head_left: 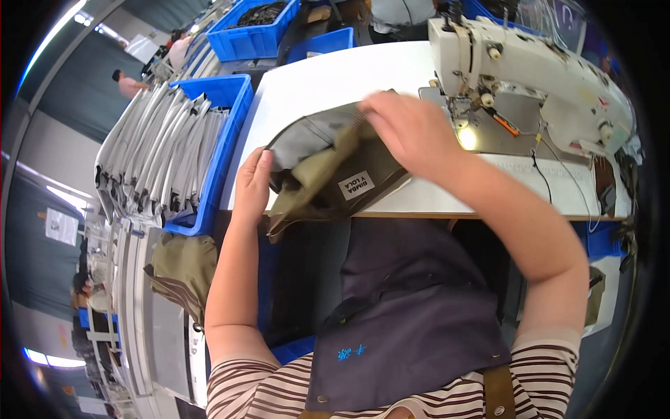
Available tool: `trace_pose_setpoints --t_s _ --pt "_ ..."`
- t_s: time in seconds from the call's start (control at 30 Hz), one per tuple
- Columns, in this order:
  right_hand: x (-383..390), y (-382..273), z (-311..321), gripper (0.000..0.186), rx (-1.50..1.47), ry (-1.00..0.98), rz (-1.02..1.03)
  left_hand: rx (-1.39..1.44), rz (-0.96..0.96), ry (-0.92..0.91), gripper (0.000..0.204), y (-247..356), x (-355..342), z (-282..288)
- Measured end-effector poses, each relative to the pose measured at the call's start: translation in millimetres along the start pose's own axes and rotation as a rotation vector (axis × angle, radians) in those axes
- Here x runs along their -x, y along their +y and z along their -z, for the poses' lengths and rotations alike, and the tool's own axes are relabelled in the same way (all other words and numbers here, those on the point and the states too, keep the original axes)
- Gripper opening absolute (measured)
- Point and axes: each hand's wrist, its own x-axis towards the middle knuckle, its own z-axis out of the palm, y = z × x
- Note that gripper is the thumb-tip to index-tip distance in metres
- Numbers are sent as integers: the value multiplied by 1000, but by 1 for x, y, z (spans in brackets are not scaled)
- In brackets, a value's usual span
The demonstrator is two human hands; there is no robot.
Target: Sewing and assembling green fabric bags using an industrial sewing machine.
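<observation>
An olive-green fabric bag (328,183) with a white label and a zipper edge is held up over the front of the white sewing table. Its mouth gapes, showing a pale grey lining (301,134). My left hand (255,174) grips the left rim, thumb on the inner side. At the upper right edge, my right hand (399,126) has its fingers closed on the bag; they are slightly blurred. Just to the right of that hand stands a white sewing machine (516,77), its lamp lighting the needle area.
Left of the table, a blue crate (234,119) holds several grey-white folded pieces (157,153). Another olive bag (185,269) hangs below it. Farther back are blue bins (251,38). An orange-handled tool (504,123) lies by the machine. People work in the left background.
</observation>
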Motion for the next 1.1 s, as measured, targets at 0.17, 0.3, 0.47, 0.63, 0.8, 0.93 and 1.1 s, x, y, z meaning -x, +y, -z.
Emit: trace_pose_setpoints --t_s 0.17,0.3,0.47,0.63,0.8,0.93,1.1 --pt "-77 -3 -2 13 119 30 168 0 48 55 36 -1 -7 6" --pt "-85 -4 4 13 149 41 221 93 59 92 37 -5 -9 6" --pt "-76 -5 13 17 154 25 241 24 -1 97 35 -5 -17 1" --pt "-42 -5 28 41 -215 -646 -64 -399 -169 -9 29 -3 -21 -10" --pt "13 46 27 37 -71 -458 -303 -850 -504 323 50 28 1 -47" --pt "42 37 20 47 42 -310 -242 -647 -616 -97 29 23 56 -84" --pt "90 15 -4 59 292 -274 28 -504 -636 -44 20 18 49 -149"
